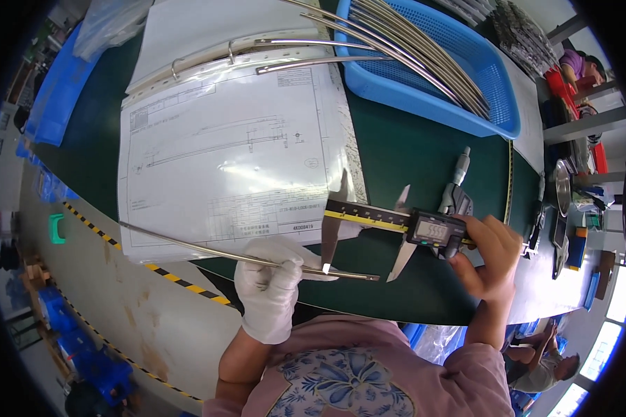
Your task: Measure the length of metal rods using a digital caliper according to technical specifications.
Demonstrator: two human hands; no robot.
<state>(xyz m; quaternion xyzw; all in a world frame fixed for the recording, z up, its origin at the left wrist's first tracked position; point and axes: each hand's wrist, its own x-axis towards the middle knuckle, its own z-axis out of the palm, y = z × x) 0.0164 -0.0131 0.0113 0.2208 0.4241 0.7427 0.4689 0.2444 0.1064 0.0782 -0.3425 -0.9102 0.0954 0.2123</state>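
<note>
My left hand (268, 285), in a white glove, is closed around a thin metal rod (195, 244). The rod runs from above the drawing's lower left corner to a tip with a small hole at the right. My bare right hand (490, 257) grips a digital caliper (396, 221) by its display end. Its jaws are spread, with the fixed jaw close to the rod near my gloved fingers and the sliding jaw beyond the rod's right tip. Whether the fixed jaw touches the rod I cannot tell. A technical drawing (215, 167) in a clear sleeve lies behind the rod.
A blue plastic basket (501, 118) of long metal rods stands at the far right, several rods sticking out over the ring binder (188, 66). A micrometer (457, 184) rests on the green table (410, 156) behind the caliper. Other people sit at the right.
</note>
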